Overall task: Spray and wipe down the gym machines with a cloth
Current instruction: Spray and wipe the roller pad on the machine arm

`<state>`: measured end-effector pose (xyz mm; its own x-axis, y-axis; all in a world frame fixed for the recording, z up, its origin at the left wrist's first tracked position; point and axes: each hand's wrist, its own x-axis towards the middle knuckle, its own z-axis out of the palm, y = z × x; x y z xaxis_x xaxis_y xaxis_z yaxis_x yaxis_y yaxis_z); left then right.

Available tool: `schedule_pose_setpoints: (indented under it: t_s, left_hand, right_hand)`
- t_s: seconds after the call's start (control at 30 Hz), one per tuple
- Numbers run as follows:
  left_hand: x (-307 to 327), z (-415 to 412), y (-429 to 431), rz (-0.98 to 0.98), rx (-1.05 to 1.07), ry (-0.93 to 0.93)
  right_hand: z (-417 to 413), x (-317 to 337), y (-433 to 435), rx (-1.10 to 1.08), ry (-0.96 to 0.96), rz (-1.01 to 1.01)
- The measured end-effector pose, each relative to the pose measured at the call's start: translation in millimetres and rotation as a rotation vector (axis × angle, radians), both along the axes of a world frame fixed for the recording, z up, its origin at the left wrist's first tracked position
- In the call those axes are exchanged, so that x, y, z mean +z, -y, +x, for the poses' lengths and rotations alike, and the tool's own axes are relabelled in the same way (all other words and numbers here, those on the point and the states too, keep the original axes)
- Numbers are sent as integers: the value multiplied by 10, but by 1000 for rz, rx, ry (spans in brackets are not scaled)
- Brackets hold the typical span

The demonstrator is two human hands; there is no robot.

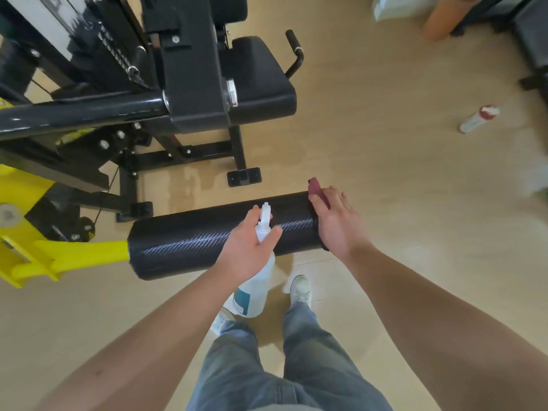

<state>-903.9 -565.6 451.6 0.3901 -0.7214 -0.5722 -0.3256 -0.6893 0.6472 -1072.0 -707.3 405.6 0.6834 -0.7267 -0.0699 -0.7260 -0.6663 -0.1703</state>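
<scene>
As the left hand [249, 250] grips the spray bottle [255, 289] and the right hand [338, 223] presses the cloth [316, 186] flat-fingered, the roller pad [192, 241] may spin.

Black carbon-weave roller pad [192, 238], horizontal on a yellow machine arm [89, 256], translucent white spray bottle [255, 289] with blue label, upright in front of the pad, nozzle up, dark red cloth [317, 188] pressed against the pad's right end
</scene>
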Motion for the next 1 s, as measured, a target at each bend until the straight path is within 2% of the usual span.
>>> schedule_pose_setpoints:
  t_s: [0.13,0.3,0.5,0.7,0.8,0.87,1.0]
  left_hand:
    - [-30,-63,42,-24,44,-15]
    - [-59,6,-13,-34,9,-34]
    - [-118,144,-223,-110,59,-32]
    - [-110,513,-681,-88,280,43]
    - [-116,718,-974,-108,340,52]
    - [-120,828,-1152,-129,395,41]
    - [-89,1063,-1513,-157,561,50]
  right_hand:
    - [16,90,-6,-104,18,161]
    - [163,-88,-51,17,97,76]
    - [655,-33,-375,183,141,152]
    - [878,-144,-589,162,266,78]
    - [1196,-111,-920,270,334,167]
    - [1508,-95,-1208,311,316,217]
    - [1898,-71,-1423,251,199,206]
